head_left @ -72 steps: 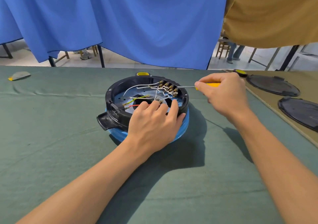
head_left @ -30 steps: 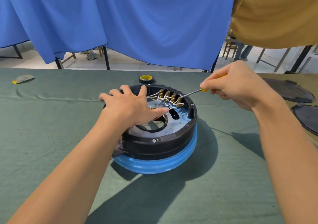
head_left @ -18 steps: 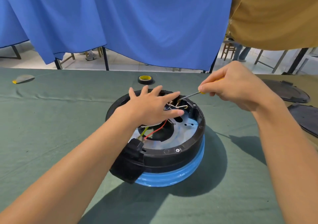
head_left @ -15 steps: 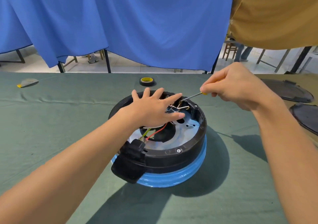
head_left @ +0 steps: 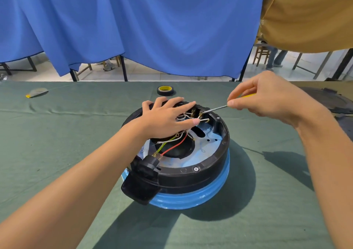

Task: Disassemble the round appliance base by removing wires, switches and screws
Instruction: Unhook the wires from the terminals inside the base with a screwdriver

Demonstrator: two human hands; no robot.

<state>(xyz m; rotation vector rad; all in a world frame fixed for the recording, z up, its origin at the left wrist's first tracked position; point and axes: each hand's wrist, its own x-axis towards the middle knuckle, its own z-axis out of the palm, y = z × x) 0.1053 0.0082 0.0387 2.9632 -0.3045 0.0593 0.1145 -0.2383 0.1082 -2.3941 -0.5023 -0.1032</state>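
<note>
Green cloth table (head_left: 57, 153) bearing round base (head_left: 200, 174). Left hand (head_left: 164, 118) pressing flat, fingers (head_left: 183, 106) spread; right hand (head_left: 267, 99) pinching screwdriver (head_left: 215, 108), tip just beyond left thumb, probably loosening terminal. Wires (head_left: 172, 147), rim screws (head_left: 196, 168) not yet removed.

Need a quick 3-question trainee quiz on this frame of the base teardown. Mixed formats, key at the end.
1. Multiple choice: which hand pinches the screwdriver? A) left B) right C) neither
2. True or false: the tape roll sits inside the appliance base.
3. Short answer: what does the left hand rest on, fingers spread?

Key
1. B: the right hand holds it, tip at the terminals by the far rim.
2. False: it lies on the table beyond the base.
3. The appliance base, over its wires.
</note>
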